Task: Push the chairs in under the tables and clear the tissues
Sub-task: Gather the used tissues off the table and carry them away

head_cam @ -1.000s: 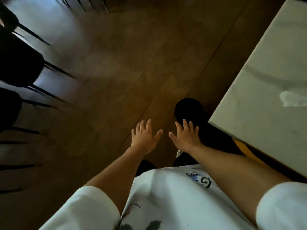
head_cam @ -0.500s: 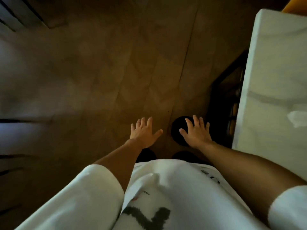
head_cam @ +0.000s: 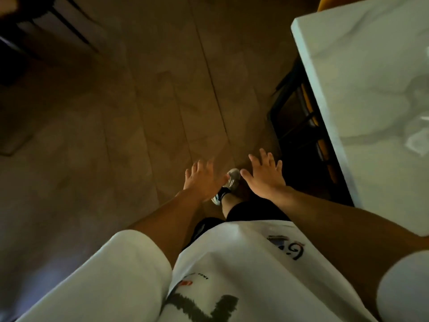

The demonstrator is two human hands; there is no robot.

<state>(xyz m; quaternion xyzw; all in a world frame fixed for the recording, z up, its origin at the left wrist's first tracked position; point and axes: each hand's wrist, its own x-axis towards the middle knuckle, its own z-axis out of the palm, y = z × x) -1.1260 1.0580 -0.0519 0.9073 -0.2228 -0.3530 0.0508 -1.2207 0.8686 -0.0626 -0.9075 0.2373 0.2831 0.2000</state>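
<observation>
Both my hands hang in front of me over the wooden floor, holding nothing. My left hand has its fingers spread and is blurred. My right hand is spread flat beside it, left of a white marble table. A crumpled white tissue lies on that table at the right edge of the view. A dark chair frame with yellow parts sits tucked under the table's left edge.
Dark chair legs stand at the far left top corner. Brown wooden floor stretches between them and the table. My shoe shows between my hands.
The view has swung and I have stepped forward along the table. The row of dark chairs on the left has slid out of view. My hands stay spread and hold nothing.
</observation>
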